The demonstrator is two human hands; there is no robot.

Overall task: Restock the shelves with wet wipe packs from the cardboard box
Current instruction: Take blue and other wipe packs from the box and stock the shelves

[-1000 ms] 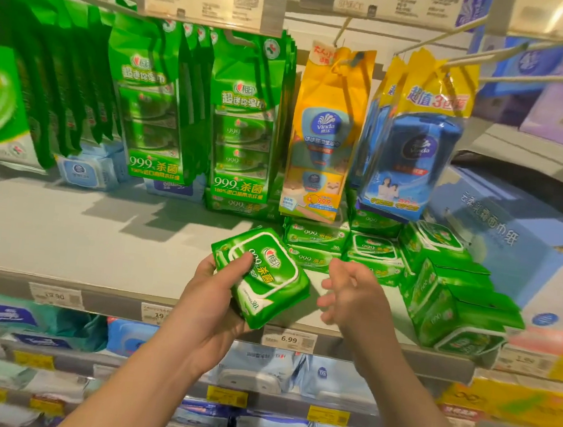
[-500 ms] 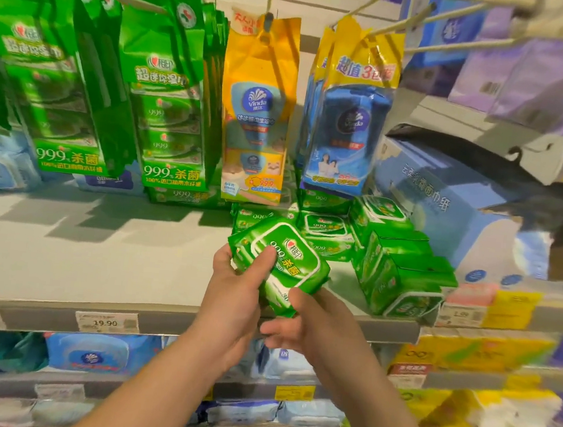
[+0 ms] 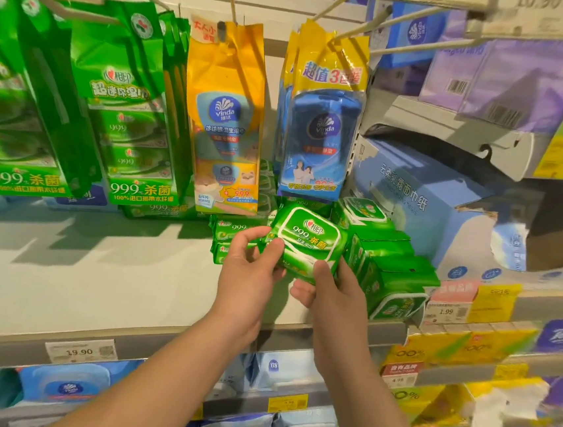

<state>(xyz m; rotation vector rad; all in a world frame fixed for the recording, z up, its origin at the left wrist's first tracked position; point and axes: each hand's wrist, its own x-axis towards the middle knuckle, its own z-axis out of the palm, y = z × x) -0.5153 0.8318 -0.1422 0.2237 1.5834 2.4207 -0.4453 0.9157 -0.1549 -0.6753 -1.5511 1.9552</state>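
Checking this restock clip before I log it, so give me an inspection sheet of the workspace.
Surface: grey shelf, bare at left.
Job's things: green wet wipe pack held label-up above the shelf's front; stacked green packs right of it; cardboard box not in view.
Clutter: pale blue tissue box at right.
Hands: left hand and right hand both grip the pack.
Cables: nothing seen.
Surroundings: hanging yellow Vinda pack, price tag, lower shelves stocked.

Both my bare forearms reach forward. My left hand [image 3: 248,272] pinches (thumb on top), and my right hand [image 3: 329,295] grips from beneath, thumb up.
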